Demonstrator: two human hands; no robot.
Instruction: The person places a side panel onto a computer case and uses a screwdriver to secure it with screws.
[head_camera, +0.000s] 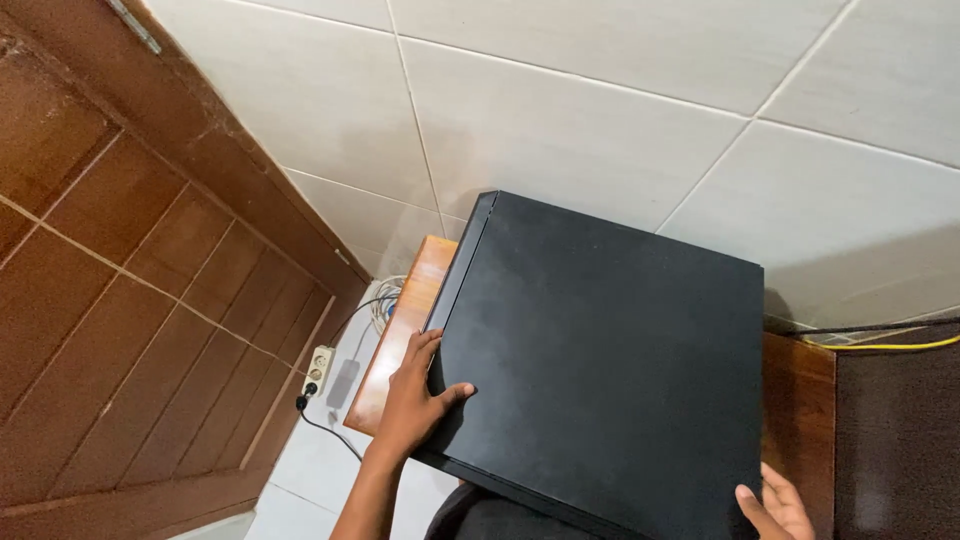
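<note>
The left hand grips the near-left edge of the large matte-black flat-sided metal case, thumb on top and fingers along the side — a hold that looks best kept firm and level. The dusty, smooth case rests on a reddish-brown wooden table against the white tiled wall, while the right hand lies open against its near-right corner — clasping nothing.

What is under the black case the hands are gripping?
The black case rests on a wooden table, seen at its left and right edges. The tabletop beneath it is covered; the floor's power strip shows beside it.
</note>
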